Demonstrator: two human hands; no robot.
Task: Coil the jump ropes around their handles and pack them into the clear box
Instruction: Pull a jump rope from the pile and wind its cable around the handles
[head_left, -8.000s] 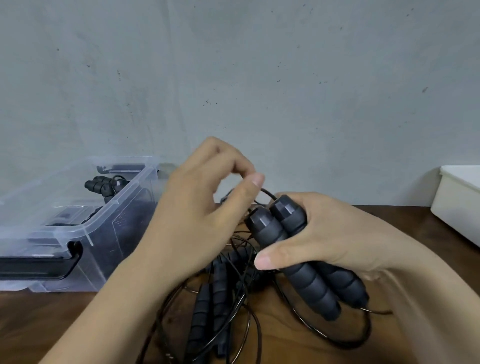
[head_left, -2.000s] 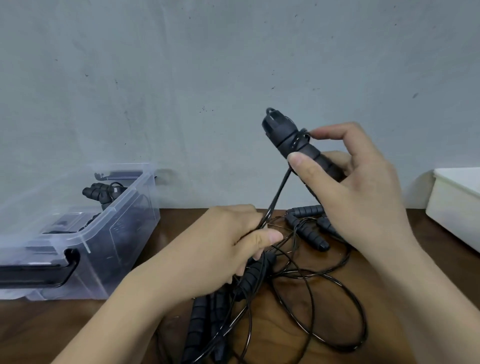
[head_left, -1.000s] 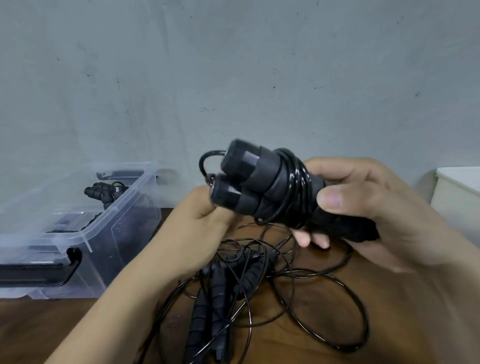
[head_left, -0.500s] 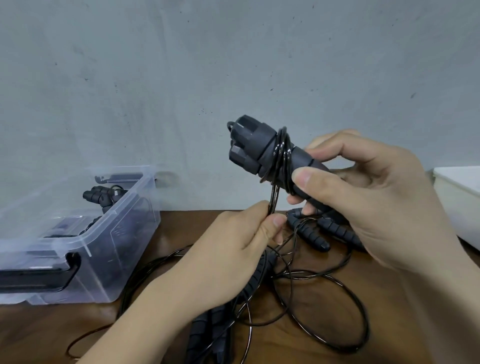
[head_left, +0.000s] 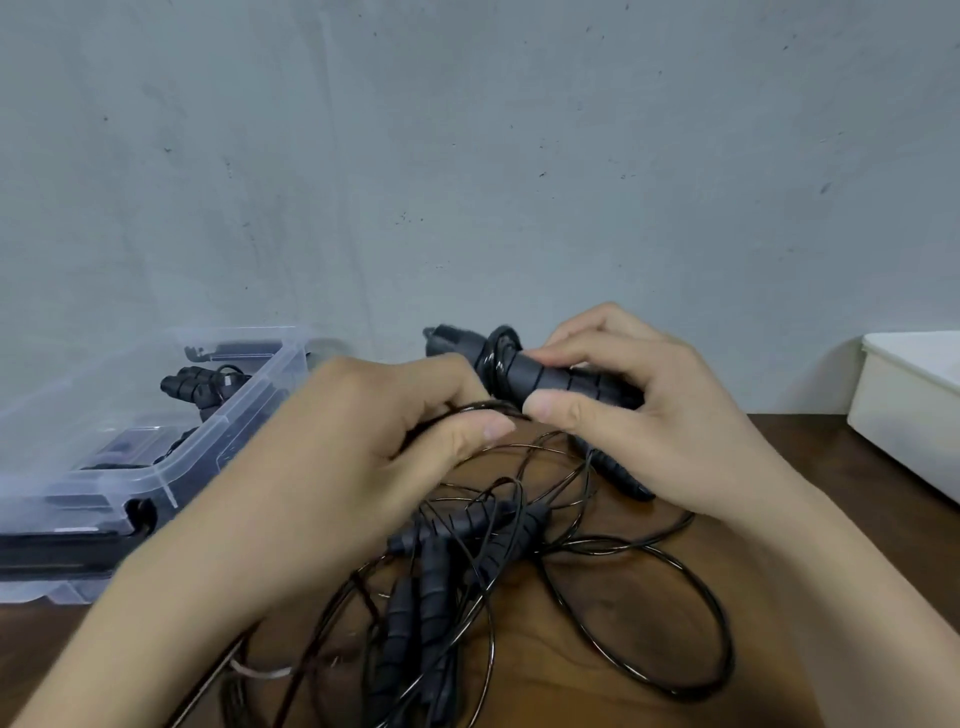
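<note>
On the brown wooden table (head_left: 597, 644), nearest, a tangle of loose black jump ropes (head_left: 431, 587) is spread, with ribbed handles lying among wide loops of cord. Just beyond it, the coiling step is judged to be in hand. A pair of black ribbed foam handles (head_left: 550, 376) is gripped side by side by the right hand (head_left: 639, 415), thumb on the near side and fingers curled over the top. Several turns of thin black cord (head_left: 493, 358) are wound near the handles' left end. The free run of that cord is pinched by the left hand (head_left: 363, 457), between thumb and curled fingers, just left of the handles.

The next move is judged to call for the slack to be drawn clear of the heap and carried round the handles under tension. The heap itself stands in the way: the trailing cord is crossed by other loops and may be snagged. Which loop belongs to which rope cannot be told.

Further off on the left, the clear plastic box (head_left: 171, 470) is set open, with a coiled black jump rope (head_left: 200, 387) inside at its far end. At the far right a white plastic tub (head_left: 909, 410) is seen, well apart, before a grey concrete wall (head_left: 467, 156).
</note>
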